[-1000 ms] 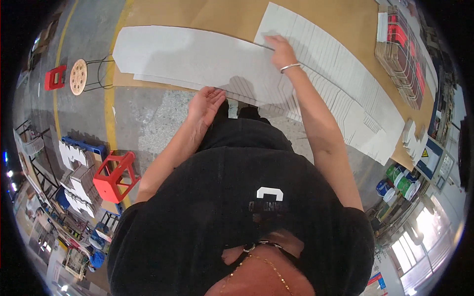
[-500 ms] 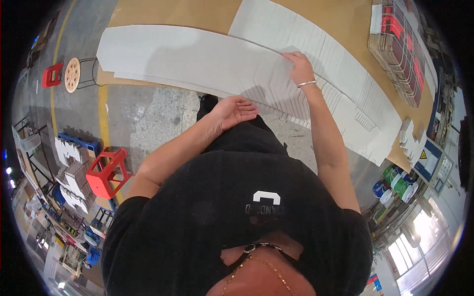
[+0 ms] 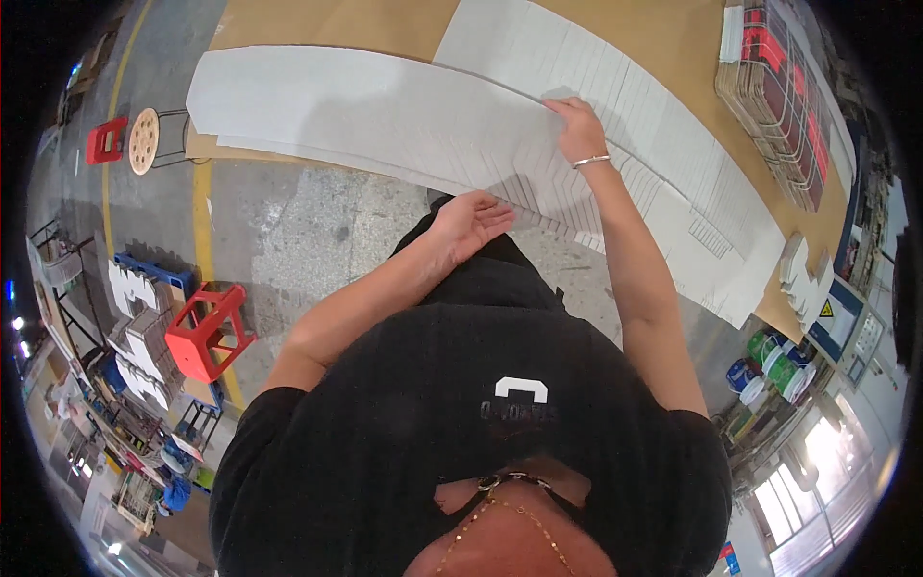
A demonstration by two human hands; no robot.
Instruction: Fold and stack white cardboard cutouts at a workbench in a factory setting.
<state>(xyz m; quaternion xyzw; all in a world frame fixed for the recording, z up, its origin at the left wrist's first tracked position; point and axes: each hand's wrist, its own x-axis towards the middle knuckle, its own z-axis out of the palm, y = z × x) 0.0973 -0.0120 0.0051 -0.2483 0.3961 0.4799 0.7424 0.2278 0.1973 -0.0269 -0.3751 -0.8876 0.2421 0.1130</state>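
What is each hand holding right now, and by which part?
The right hand presses on the upper edge of the long white cardboard sheet; whether it grips is unclear. The left hand holds nothing, hovering near its lower edge.

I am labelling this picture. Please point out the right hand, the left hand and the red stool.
right hand (image 3: 574, 123), head view, back of hand
left hand (image 3: 469, 219), head view, palm
red stool (image 3: 207, 332), head view, seat

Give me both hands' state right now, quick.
Left hand: open, palm up, holding nothing, near the edge of the white cardboard sheets.
Right hand: resting flat on the sheets, gripping nothing visible.
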